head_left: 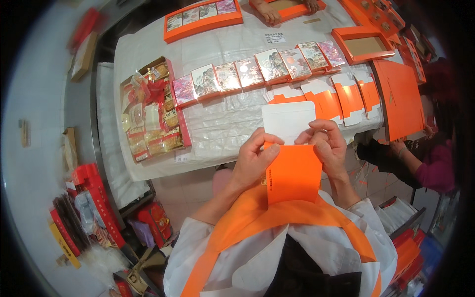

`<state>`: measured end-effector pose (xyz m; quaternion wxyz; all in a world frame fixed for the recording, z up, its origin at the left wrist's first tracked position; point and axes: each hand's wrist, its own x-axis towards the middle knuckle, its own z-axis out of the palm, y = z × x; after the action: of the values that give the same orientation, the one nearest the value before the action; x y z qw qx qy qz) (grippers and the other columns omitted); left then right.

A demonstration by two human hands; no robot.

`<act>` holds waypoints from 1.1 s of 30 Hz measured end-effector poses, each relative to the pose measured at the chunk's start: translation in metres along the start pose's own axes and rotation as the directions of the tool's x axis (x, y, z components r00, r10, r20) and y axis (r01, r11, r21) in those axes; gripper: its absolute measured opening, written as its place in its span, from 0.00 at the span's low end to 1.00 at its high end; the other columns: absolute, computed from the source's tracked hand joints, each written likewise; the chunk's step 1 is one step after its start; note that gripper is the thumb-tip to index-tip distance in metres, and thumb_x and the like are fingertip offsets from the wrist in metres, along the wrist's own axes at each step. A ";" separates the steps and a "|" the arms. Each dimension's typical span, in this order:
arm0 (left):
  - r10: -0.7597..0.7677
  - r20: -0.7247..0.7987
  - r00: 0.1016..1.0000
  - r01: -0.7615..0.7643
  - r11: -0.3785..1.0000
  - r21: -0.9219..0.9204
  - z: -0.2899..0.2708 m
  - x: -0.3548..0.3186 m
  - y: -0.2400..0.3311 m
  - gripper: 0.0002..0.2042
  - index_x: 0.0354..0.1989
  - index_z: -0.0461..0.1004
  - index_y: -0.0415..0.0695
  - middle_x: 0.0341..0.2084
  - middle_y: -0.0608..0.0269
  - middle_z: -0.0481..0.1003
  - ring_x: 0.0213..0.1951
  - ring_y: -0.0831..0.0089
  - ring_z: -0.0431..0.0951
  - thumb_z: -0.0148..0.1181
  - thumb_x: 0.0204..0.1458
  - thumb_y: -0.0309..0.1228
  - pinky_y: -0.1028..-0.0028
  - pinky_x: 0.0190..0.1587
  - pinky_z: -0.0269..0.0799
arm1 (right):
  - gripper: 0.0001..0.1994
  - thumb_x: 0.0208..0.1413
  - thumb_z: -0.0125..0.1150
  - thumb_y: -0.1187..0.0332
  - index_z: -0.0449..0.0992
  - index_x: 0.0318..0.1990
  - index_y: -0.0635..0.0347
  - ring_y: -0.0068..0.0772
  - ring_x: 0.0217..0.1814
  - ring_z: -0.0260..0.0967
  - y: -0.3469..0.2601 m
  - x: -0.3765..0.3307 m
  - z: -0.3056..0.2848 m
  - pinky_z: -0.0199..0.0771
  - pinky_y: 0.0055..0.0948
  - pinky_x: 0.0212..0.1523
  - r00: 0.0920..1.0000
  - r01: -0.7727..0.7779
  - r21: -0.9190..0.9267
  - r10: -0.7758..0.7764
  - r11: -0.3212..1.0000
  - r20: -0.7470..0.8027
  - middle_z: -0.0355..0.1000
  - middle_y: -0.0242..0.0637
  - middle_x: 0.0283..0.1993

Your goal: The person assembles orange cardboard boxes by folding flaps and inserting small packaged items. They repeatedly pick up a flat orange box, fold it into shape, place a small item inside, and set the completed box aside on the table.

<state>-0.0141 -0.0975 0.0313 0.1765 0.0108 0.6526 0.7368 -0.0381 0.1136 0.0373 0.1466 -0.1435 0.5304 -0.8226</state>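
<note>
In front of my chest I hold a small orange folding carton [293,173] with its white inner flap [289,121] raised away from me. My left hand [255,157] pinches its left top edge between thumb and fingers. At the right top corner, my right hand [326,146] grips it with bent fingers. Whether anything is inside the carton cannot be seen. Just beyond my hands, several flattened orange and white cartons [324,102] lie overlapping along the near table edge. Behind these runs a row of small boxes with landscape pictures [249,73].
On the left of the table [213,136] sits a box of wrapped pastries [169,119]. A filled orange gift box [203,27] and an empty orange tray [363,44] stand farther back. A co-worker's hands [269,15] touch another tray. Another person's arm [410,161] reaches in from the right.
</note>
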 end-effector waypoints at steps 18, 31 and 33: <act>0.488 -0.106 0.866 -0.473 0.870 0.137 0.022 -0.004 0.020 0.12 0.37 0.68 0.38 0.41 0.54 0.69 0.44 0.65 0.70 0.61 0.45 0.27 0.70 0.47 0.65 | 0.12 0.41 0.46 0.82 0.68 0.37 0.65 0.39 0.53 0.63 -0.021 0.002 0.009 0.60 0.38 0.56 0.985 0.160 -0.241 -0.138 0.957 0.104 0.65 0.45 0.47; 0.367 -0.085 0.926 -0.344 0.916 0.208 0.023 0.005 0.036 0.09 0.38 0.72 0.38 0.38 0.56 0.71 0.44 0.66 0.71 0.51 0.49 0.24 0.73 0.47 0.66 | 0.07 0.55 0.43 0.77 0.67 0.39 0.64 0.29 0.49 0.64 -0.028 0.007 0.018 0.63 0.28 0.52 0.996 0.042 -0.258 -0.061 0.965 -0.064 0.66 0.43 0.46; 0.364 -0.089 0.927 -0.343 0.920 0.188 0.022 0.004 0.034 0.08 0.37 0.73 0.38 0.38 0.56 0.71 0.43 0.66 0.71 0.51 0.50 0.24 0.73 0.47 0.66 | 0.07 0.55 0.43 0.78 0.68 0.38 0.64 0.29 0.49 0.64 -0.026 0.006 0.016 0.62 0.28 0.51 0.997 0.024 -0.232 -0.041 0.973 -0.066 0.67 0.42 0.45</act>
<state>-0.0208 -0.0786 0.0669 -0.0015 0.0982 0.7096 0.6977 -0.0398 0.1077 0.0676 0.0967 -0.1389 0.6247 -0.7623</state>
